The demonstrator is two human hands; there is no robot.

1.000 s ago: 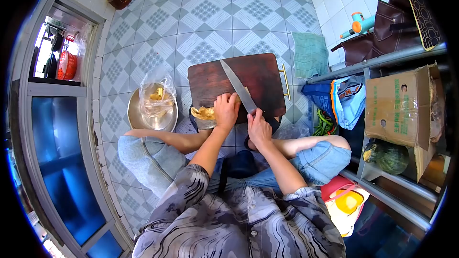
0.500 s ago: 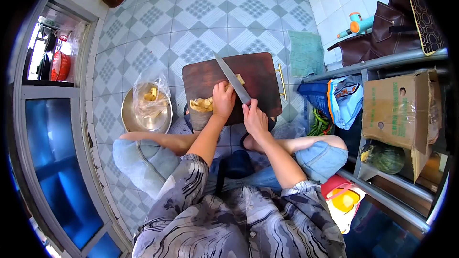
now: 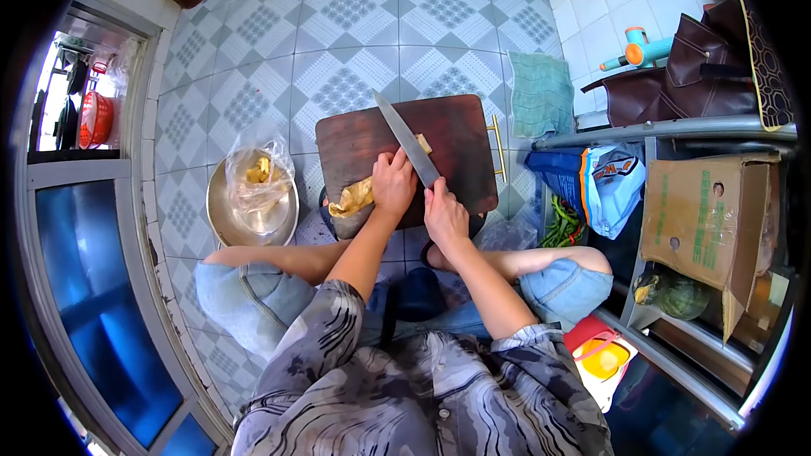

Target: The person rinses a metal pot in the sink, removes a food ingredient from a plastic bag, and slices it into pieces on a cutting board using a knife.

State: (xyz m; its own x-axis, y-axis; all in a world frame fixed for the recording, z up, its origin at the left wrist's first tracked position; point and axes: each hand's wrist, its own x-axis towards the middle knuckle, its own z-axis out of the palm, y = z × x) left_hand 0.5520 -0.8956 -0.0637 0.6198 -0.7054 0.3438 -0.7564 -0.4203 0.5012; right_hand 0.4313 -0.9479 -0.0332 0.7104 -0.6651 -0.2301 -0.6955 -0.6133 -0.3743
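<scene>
My right hand (image 3: 446, 218) is closed around the handle of a long kitchen knife (image 3: 404, 137), its blade slanting up and left across a dark wooden cutting board (image 3: 466, 139). Close to the blade's left side, my left hand (image 3: 394, 183) presses down on a wrinkled, yellowish strip of food (image 3: 353, 197) whose exact kind I cannot tell. One end of the strip sticks out left of that hand; the part under the fingers is hidden. A small yellowish piece (image 3: 424, 143) lies on the board just beyond the blade.
On the tiled floor at left, a metal bowl (image 3: 213, 207) holds a plastic bag (image 3: 274, 176) with yellowish pieces. Green chillies (image 3: 562, 221) are near my right knee. A rack (image 3: 676, 133) with a cardboard box (image 3: 697, 203) and a melon (image 3: 683, 294) stands at right.
The left end of the yellowish strip has shifted slightly down and looks straighter. My right hand and the knife handle have moved slightly left. Both hands keep their grips.
</scene>
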